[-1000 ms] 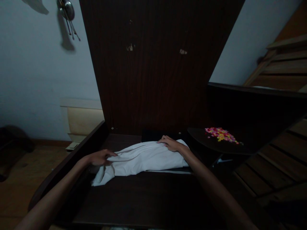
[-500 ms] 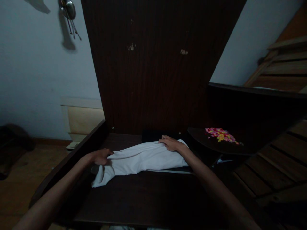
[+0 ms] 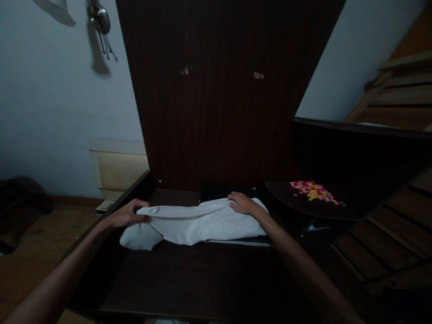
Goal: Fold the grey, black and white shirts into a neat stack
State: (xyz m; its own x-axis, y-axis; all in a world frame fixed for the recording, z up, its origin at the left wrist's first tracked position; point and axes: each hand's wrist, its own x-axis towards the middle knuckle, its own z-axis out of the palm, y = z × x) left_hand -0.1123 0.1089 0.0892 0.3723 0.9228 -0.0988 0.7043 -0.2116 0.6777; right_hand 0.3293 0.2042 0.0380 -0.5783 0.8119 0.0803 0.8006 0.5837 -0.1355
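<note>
A long, folded white cloth point(image 3: 202, 225) lies across the dark wooden desktop point(image 3: 189, 279); whether it is a garment I cannot tell. At its left end my left hand point(image 3: 128, 215) is closed, with thumb and fingers pinching the upper edge. Below that hand, a rounded flap of the cloth hangs onto the desktop. My right hand point(image 3: 245, 204) rests palm down near the cloth's right end, its fingers and thumb closed on the upper fold. Creases run from there towards the middle. A flat black object point(image 3: 218, 191) shows behind the cloth, partly hidden by it.
A dark upright panel point(image 3: 222, 112) rises behind the desktop, and a raised side board point(image 3: 135, 191) borders it on the left. To the right, a rounded shelf point(image 3: 280, 191) bears a pile of pink and yellow bits point(image 3: 315, 191). Wooden slats point(image 3: 398, 229) stand further right.
My left hand has moved left and slightly up, drawing the cloth's left end with it; the pointed flap there now looks rounded. The right hand stays nearly in place.
</note>
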